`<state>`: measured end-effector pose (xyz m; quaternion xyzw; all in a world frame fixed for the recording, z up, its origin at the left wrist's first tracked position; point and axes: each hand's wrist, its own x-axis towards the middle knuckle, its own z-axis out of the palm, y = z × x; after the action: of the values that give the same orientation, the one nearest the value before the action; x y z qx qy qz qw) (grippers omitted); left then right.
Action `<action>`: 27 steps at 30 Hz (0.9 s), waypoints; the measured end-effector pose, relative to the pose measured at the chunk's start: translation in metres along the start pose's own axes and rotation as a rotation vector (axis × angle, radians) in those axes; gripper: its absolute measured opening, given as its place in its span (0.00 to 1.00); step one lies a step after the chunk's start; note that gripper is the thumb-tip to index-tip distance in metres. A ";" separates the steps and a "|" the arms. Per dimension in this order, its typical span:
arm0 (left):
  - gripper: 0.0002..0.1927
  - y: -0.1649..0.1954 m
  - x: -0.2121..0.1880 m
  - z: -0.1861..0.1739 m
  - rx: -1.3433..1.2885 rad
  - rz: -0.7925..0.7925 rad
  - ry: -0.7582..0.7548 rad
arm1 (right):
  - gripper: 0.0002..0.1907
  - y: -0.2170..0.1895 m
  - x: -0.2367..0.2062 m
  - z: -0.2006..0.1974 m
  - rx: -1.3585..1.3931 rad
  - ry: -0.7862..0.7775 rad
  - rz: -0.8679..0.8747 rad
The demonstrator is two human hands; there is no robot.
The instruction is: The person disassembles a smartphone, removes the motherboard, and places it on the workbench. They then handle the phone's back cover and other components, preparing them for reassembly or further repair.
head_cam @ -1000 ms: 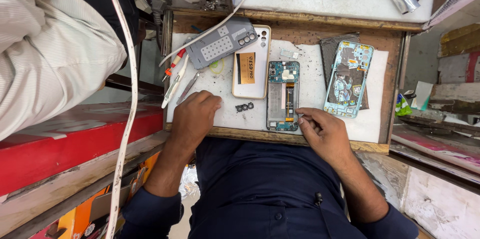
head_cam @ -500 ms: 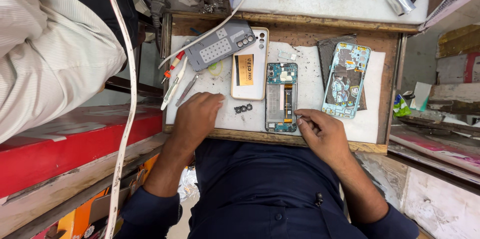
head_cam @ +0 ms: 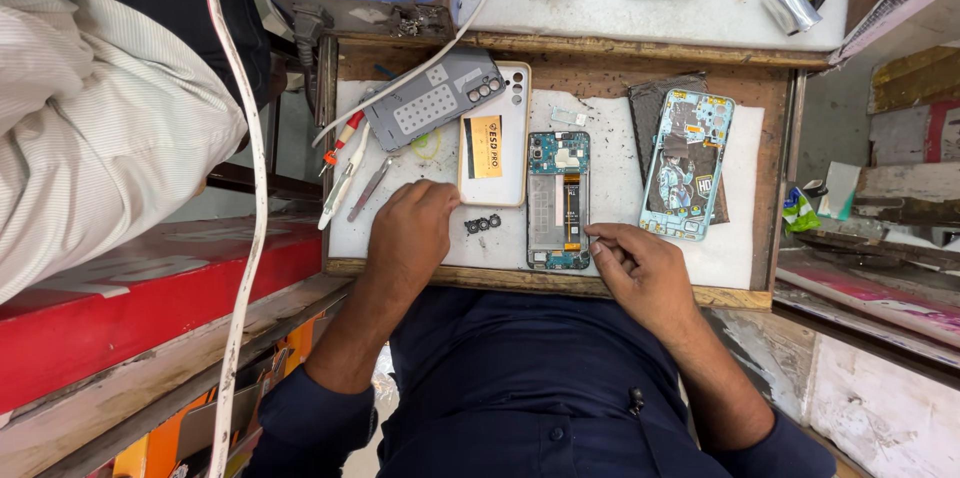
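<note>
Both hands rest on the white work mat [head_cam: 740, 258], either side of an opened phone [head_cam: 558, 200].

Left hand [head_cam: 410, 233] lies knuckles-up with fingers curled loosely, holding nothing, touching the near corner of a white back cover [head_cam: 493, 133] — a small black camera trim [head_cam: 482, 224] sits just beside it. Right hand [head_cam: 640, 268] has thumb and forefinger pressed together at the phone's near right corner; what they pinch is too small to tell. Farther off lie tweezers [head_cam: 368, 190], a grey back cover [head_cam: 432, 98] and a pale blue phone frame [head_cam: 688, 164].
</note>
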<state>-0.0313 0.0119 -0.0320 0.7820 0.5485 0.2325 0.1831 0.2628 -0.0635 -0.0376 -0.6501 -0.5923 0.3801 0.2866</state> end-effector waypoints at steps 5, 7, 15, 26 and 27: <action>0.03 0.010 0.015 0.002 -0.089 0.002 -0.039 | 0.13 -0.001 0.000 -0.001 0.011 0.004 -0.001; 0.03 0.010 0.017 -0.002 -0.180 0.022 0.061 | 0.13 -0.001 0.000 -0.001 -0.002 0.005 0.000; 0.04 -0.004 0.013 -0.027 -0.316 -0.176 0.080 | 0.13 -0.001 -0.003 0.000 0.001 0.018 -0.001; 0.05 0.010 0.022 0.001 -0.319 0.031 0.058 | 0.12 0.000 -0.004 0.000 0.010 0.023 -0.010; 0.06 0.006 0.020 -0.002 -0.301 0.024 0.082 | 0.12 0.000 -0.004 0.000 0.009 0.024 -0.007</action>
<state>-0.0216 0.0289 -0.0240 0.7420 0.5051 0.3461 0.2730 0.2627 -0.0676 -0.0370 -0.6513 -0.5893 0.3739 0.2980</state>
